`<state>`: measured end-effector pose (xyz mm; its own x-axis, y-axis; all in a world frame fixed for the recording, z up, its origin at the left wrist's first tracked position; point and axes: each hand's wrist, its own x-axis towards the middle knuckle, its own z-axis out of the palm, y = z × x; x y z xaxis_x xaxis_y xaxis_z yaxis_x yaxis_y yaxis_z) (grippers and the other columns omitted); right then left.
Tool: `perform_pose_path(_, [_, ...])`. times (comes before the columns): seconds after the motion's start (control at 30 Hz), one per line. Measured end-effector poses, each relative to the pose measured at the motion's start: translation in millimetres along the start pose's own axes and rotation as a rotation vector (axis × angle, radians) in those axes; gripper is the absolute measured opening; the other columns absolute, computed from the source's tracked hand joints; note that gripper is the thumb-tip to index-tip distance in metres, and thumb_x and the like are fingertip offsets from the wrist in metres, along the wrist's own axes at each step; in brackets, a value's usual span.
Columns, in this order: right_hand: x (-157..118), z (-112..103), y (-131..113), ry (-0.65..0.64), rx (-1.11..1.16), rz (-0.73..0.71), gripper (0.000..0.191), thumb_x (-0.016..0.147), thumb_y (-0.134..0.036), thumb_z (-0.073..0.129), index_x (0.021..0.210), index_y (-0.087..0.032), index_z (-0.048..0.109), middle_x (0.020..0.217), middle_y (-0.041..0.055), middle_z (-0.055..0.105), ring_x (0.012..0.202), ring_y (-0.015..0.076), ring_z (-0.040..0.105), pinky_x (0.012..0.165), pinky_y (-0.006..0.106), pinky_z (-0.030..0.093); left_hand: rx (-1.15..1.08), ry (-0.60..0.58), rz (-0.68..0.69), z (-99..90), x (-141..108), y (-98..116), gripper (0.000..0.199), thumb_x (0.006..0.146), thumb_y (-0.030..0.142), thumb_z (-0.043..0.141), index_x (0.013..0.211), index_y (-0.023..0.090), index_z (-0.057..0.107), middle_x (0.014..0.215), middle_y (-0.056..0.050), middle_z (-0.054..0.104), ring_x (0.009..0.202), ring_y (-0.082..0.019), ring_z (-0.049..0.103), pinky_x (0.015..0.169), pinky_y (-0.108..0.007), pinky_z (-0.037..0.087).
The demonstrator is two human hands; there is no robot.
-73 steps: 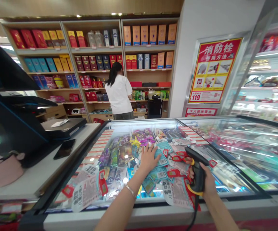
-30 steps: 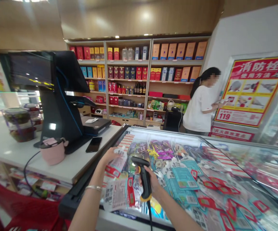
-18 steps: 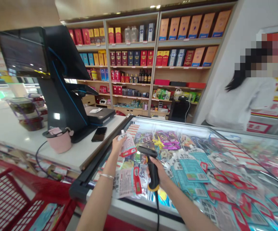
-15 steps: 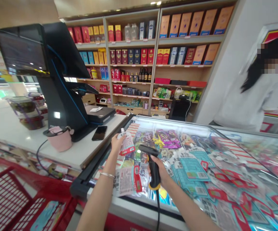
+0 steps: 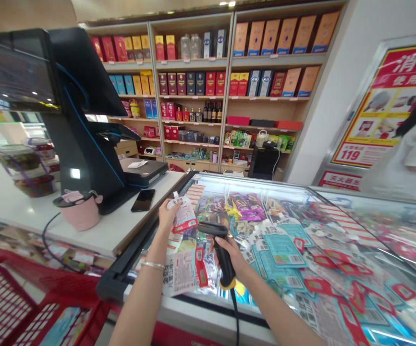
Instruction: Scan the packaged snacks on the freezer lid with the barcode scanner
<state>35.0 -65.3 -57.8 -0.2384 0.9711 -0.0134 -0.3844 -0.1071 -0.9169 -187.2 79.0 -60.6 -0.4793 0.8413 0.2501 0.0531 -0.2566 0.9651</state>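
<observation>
My left hand (image 5: 168,215) grips the side of a spouted drink pouch (image 5: 185,215), pale on top with a red lower band. In my right hand (image 5: 231,250) is a black and yellow barcode scanner (image 5: 223,254), fingers wrapped round its handle. The scanner's head points left, close to the pouch; a black cable hangs from its base. Below the held pouch, a larger flat pouch (image 5: 181,275) lies on the freezer's glass lid. Many blue pouches (image 5: 279,247) and pale pouches with red marks (image 5: 337,307) are heaped on the glass at the right.
A checkout screen (image 5: 85,81) stands on the white counter at the left, with a phone (image 5: 143,200) and a pink cup (image 5: 80,211). The red shopping basket (image 5: 74,315) is at lower left. Stocked shelves (image 5: 193,62) line the back. A person in white (image 5: 402,158) is at the right.
My view has turned slightly right, so most things sit further left. The person in white has moved right, uncovering a wall poster. Both hands keep hold of the pouch and the scanner.
</observation>
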Motion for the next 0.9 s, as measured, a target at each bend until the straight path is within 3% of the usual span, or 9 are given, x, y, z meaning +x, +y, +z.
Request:
perform_pose_path(0.17, [4, -6, 6, -0.011, -0.03, 0.013, 0.035, 0.072, -0.049, 0.064, 0.082, -0.016, 0.057, 0.047, -0.0023, 0.056, 0.034, 0.011, 0.049, 0.032, 0.021, 0.039, 0.002, -0.007, -0.004, 0.9, 1, -2, 0.045, 0.052, 0.05, 0.073, 0.078, 0.015, 0.061, 0.063, 0.0, 0.061, 0.054, -0.012, 0.054, 0.047, -0.021, 0.039])
perform_pose_path(0.3, [6, -3, 7, -0.002, -0.025, 0.041, 0.036, 0.07, -0.049, 0.065, 0.082, -0.017, 0.055, 0.046, -0.0021, 0.057, 0.033, 0.0118, 0.049, 0.034, 0.022, 0.039, 0.024, 0.0, 0.007, 4.1, 0, -6, 0.043, 0.054, 0.05, 0.072, 0.077, 0.016, 0.06, 0.061, 0.0, 0.061, 0.054, -0.012, 0.054, 0.048, -0.021, 0.039])
perform_pose_path(0.5, [-13, -4, -32, 0.04, 0.061, 0.018, 0.034, 0.068, -0.048, 0.064, 0.079, -0.016, 0.057, 0.047, -0.0007, 0.058, 0.036, 0.0114, 0.048, 0.035, 0.022, 0.037, -0.136, -0.022, 0.041, 14.5, -4, 8, 0.044, 0.054, 0.048, 0.072, 0.081, 0.017, 0.056, 0.07, 0.0, 0.062, 0.057, -0.012, 0.056, 0.051, -0.021, 0.042])
perform_pose_path(0.6, [-36, -31, -66, 0.035, 0.111, 0.043, 0.035, 0.072, -0.05, 0.058, 0.072, -0.014, 0.059, 0.045, 0.0013, 0.055, 0.035, 0.0105, 0.047, 0.035, 0.021, 0.034, -0.19, -0.155, 0.071, 29.8, -12, 29, 0.046, 0.053, 0.046, 0.074, 0.083, 0.018, 0.054, 0.073, 0.0, 0.062, 0.057, -0.012, 0.057, 0.051, -0.021, 0.043])
perform_pose_path(0.67, [-55, -57, -87, 0.077, 0.136, -0.046, 0.035, 0.073, -0.049, 0.058, 0.075, -0.014, 0.061, 0.046, 0.0009, 0.055, 0.036, 0.0103, 0.045, 0.034, 0.021, 0.032, -0.161, -0.256, 0.079, 46.8, -23, 47, 0.048, 0.053, 0.047, 0.074, 0.086, 0.018, 0.054, 0.072, 0.0, 0.062, 0.056, -0.012, 0.057, 0.05, -0.02, 0.043])
perform_pose_path(0.77, [-85, -99, -116, 0.185, 0.18, -0.193, 0.032, 0.072, -0.045, 0.059, 0.082, -0.015, 0.063, 0.048, -0.0001, 0.054, 0.038, 0.0104, 0.044, 0.033, 0.02, 0.03, -0.159, -0.342, 0.079, 80.4, -53, 75, 0.049, 0.054, 0.047, 0.073, 0.089, 0.019, 0.054, 0.074, 0.001, 0.062, 0.057, -0.012, 0.058, 0.049, -0.02, 0.042])
perform_pose_path(0.9, [-125, -147, -144, 0.254, 0.247, -0.261, 0.034, 0.073, -0.043, 0.057, 0.091, -0.015, 0.065, 0.049, -0.0018, 0.048, 0.038, 0.0098, 0.039, 0.033, 0.02, 0.031, -0.256, -0.5, -0.028, 132.6, -103, 104, 0.052, 0.056, 0.048, 0.072, 0.095, 0.021, 0.051, 0.067, 0.003, 0.061, 0.052, -0.013, 0.057, 0.046, -0.021, 0.041])
